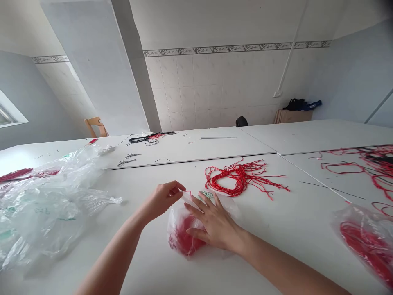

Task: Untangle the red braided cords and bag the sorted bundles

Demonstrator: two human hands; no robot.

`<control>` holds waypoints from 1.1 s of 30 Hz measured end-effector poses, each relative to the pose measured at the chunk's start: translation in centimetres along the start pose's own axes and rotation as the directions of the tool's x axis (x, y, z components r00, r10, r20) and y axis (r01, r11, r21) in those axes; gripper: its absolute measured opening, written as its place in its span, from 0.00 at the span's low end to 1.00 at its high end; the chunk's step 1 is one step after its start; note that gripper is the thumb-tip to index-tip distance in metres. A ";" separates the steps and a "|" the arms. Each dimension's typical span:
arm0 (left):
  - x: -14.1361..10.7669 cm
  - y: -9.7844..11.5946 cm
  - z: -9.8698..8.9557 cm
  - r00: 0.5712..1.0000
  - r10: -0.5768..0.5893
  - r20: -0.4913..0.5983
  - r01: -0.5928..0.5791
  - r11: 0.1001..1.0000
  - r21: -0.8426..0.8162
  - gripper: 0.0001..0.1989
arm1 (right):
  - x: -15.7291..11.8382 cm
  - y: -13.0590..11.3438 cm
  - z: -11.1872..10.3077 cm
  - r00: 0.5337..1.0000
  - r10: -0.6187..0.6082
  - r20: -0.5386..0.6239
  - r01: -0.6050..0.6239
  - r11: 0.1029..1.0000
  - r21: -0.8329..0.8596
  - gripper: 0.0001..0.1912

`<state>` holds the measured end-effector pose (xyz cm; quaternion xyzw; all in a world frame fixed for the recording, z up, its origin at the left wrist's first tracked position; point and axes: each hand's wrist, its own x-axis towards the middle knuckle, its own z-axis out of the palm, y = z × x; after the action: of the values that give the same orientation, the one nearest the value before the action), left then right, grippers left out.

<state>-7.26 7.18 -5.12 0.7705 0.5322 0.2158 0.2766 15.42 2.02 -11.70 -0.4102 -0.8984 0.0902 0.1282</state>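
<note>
Clock positions take the clear plastic bag [186, 237] as the dial centre, with 12 o'clock toward the far tiled wall. The bag lies on the white table [147, 258], directly in front of the person; its red contents show through the plastic mainly at 7 to 8 o'clock.

Left hand [164, 198]: located at 10 o'clock, beside the bag's far edge. Fingers are curled, with thumb and index tips brought together on a thin red strand [188, 191]. Whether plastic is also gripped cannot be determined.

Right hand [216, 223]: forearm enters from 4 o'clock. The palm faces down over the bag, fingers spread and pointing toward 11 o'clock, in contact with the plastic. Green print shows just beyond the fingertips.

Surrounding items: red cord bundle [241, 180], looped, between 1 and 2 o'clock, near the bag; ruler [218, 137], 12 o'clock; black cords [144, 138], 11 o'clock; crumpled plastic bags [46, 209], 9 o'clock; bag of red cord [365, 246], 3 o'clock.
</note>
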 end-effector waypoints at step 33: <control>3.2 -7.6 5.0 0.992 -0.006 -0.124 0.002 0.999 -0.032 0.22 | -0.2 -0.6 3.2 0.990 0.044 -0.131 -0.040 0.999 0.033 0.25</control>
<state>-8.35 11.34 -13.74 0.7500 0.5465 0.2711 0.2555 14.14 1.34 -14.58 -0.4322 -0.8777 0.0791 0.1913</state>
